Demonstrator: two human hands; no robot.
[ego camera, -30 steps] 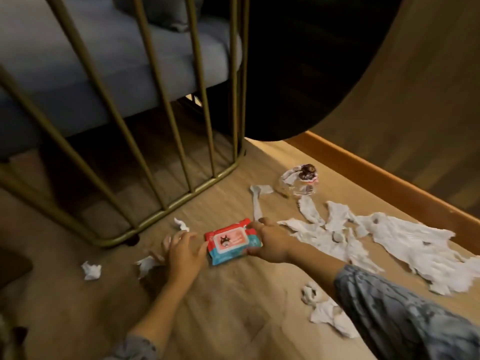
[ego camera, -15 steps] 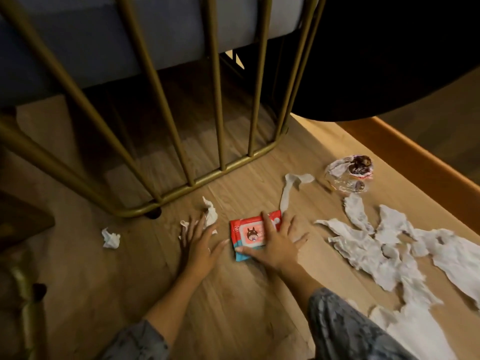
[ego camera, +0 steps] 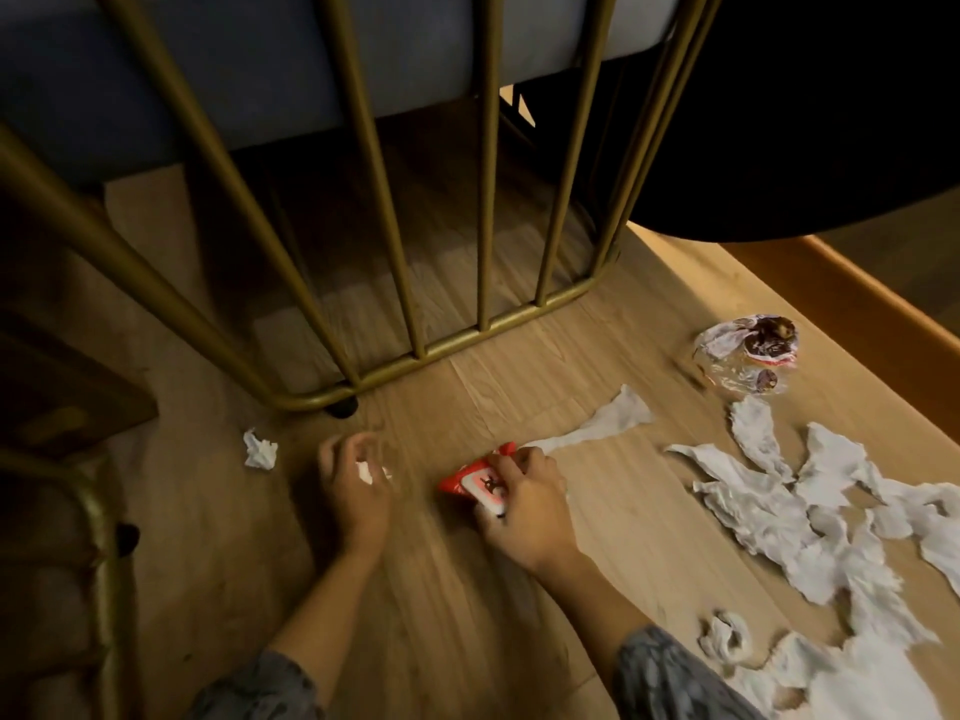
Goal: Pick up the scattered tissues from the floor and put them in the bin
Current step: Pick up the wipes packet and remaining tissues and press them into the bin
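wooden floor (ego camera: 441, 605) seen from above. left hand (ego camera: 353, 485) is lowered to the floor, fingers curled around a small white tissue scrap (ego camera: 370, 471), which is partly hidden in the grip. right hand (ego camera: 524, 504) is closed on a red wipes packet (ego camera: 470, 478); the packet is tilted, one corner raised, whether it touches the floor cannot be told.

a crumpled tissue ball (ego camera: 260, 449) is noted on the floor left of the left hand, near the foot of a gold metal frame (ego camera: 457, 340). a long twisted tissue strip (ego camera: 597, 426) runs from beside the right hand up and to the right. a large spread of torn tissues (ego camera: 779, 511) is laid across the floor at right, reaching the lower right corner. a small curled tissue (ego camera: 724, 636) is seen just beside that spread, near the patterned sleeve (ego camera: 670, 683).

a crinkled clear wrapper (ego camera: 748, 356) with dark contents lies above the spread, near an orange-brown skirting edge (ego camera: 857, 304). grey upholstery (ego camera: 260, 70) is visible behind the frame bars.
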